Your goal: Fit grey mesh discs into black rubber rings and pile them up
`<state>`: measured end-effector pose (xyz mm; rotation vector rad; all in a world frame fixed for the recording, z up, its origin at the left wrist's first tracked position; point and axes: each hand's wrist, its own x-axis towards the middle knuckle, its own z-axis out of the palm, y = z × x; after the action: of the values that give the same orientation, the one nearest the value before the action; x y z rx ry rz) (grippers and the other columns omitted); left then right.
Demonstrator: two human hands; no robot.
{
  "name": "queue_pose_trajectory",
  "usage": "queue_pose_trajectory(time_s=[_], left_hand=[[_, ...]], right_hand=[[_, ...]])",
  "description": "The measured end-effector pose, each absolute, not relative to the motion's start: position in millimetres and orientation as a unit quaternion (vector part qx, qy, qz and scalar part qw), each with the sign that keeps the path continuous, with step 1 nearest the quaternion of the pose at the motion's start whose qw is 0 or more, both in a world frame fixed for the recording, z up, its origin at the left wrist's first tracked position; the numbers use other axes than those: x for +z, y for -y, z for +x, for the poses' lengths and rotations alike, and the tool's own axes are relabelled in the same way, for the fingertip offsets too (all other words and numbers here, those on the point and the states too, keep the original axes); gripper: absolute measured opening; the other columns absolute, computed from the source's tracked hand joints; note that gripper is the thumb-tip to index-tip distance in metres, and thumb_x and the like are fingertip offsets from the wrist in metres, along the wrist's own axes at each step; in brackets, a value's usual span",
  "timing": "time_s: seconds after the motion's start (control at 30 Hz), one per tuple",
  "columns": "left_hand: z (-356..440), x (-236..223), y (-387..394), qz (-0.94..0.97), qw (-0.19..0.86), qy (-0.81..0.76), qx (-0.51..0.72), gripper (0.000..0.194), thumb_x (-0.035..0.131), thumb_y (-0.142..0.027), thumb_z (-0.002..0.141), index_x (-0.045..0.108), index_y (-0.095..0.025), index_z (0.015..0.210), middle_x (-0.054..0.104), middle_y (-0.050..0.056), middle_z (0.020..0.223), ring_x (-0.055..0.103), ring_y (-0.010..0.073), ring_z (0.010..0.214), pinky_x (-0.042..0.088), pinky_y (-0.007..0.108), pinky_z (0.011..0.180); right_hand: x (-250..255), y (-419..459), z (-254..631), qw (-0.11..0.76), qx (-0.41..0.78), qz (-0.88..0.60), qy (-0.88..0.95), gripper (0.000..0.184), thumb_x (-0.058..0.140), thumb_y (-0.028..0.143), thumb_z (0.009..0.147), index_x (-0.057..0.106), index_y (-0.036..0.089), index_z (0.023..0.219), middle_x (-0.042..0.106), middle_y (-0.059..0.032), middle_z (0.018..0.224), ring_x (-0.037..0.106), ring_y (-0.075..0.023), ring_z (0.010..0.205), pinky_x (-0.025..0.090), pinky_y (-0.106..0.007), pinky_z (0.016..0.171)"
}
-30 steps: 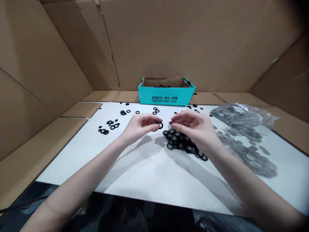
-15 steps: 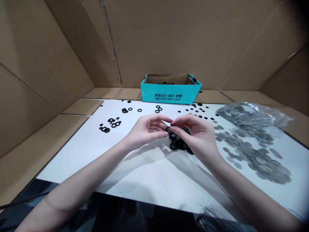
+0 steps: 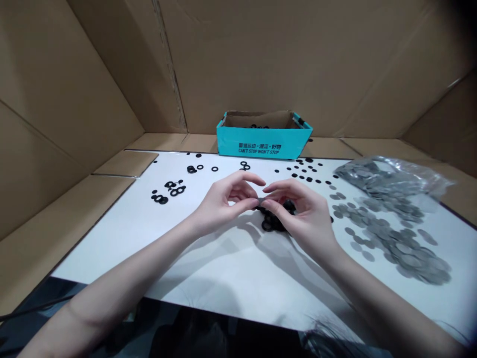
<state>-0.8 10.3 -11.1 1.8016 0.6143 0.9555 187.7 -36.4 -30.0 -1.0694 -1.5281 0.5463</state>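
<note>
Black rubber washers (image 3: 274,221) heap at 6 o'clock from the pinch on the counter (image 3: 112,238); the right hand (image 3: 303,219) closes its grip on a small grey disc (image 3: 262,200) for fine control, the left hand's (image 3: 223,204) half-open grip touching it.

Through the head camera I see my left hand (image 3: 219,206) and my right hand (image 3: 305,219) meeting at the fingertips just above a heap of black rubber rings (image 3: 272,222). A small grey metal disc (image 3: 261,200) shows between them; I can't tell which hand grips it. More grey metal discs (image 3: 395,243) lie right of the heap on the white board (image 3: 112,238), near a clear plastic bag (image 3: 387,176). A teal cardboard box (image 3: 261,148) sits beyond.
</note>
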Motion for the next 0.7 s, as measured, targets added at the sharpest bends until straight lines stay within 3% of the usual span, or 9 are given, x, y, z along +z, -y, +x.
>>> queue_pose_trajectory(time_s=[0.17, 0.53, 0.7], left_hand=[[-0.8, -11.7, -10.1, 0.744, 0.454, -0.248, 0.422, 0.024, 0.072, -0.019, 0.087, 0.063, -0.018, 0.109, 0.069, 0.0, 0.083, 0.068, 0.0105, 0.077, 0.057, 0.023, 0.076], [-0.6, -14.4, -10.0, 0.797, 0.404, -0.212, 0.396, 0.022, 0.067, -0.013, 0.09, 0.064, -0.018, 0.111, 0.07, 0.002, 0.092, 0.07, 0.0107, 0.082, 0.058, 0.023, 0.08], [-2.1, -12.6, -10.7, 0.804, 0.407, -0.208, 0.381, 0.022, 0.067, -0.015, 0.091, 0.059, -0.019, 0.111, 0.067, 0.0, 0.087, 0.068, 0.01, 0.081, 0.057, 0.022, 0.078]], right_hand=[[-30.8, 39.5, 192.4, 0.552, 0.241, -0.468, 0.646, 0.017, 0.079, 0.022, 0.08, 0.069, 0.025, 0.094, 0.076, -0.0004, 0.089, 0.075, -0.0195, 0.079, 0.053, -0.034, 0.072], [-31.4, 43.2, 191.3, 0.546, 0.242, -0.448, 0.665, 0.02, 0.075, 0.018, 0.082, 0.065, 0.027, 0.097, 0.074, 0.0009, 0.093, 0.074, -0.0169, 0.076, 0.054, -0.033, 0.074], [-27.8, 43.4, 192.0, 0.559, 0.287, -0.443, 0.639, 0.026, 0.077, 0.017, 0.078, 0.058, 0.027, 0.091, 0.068, 0.0059, 0.075, 0.072, -0.0161, 0.073, 0.053, -0.033, 0.074]])
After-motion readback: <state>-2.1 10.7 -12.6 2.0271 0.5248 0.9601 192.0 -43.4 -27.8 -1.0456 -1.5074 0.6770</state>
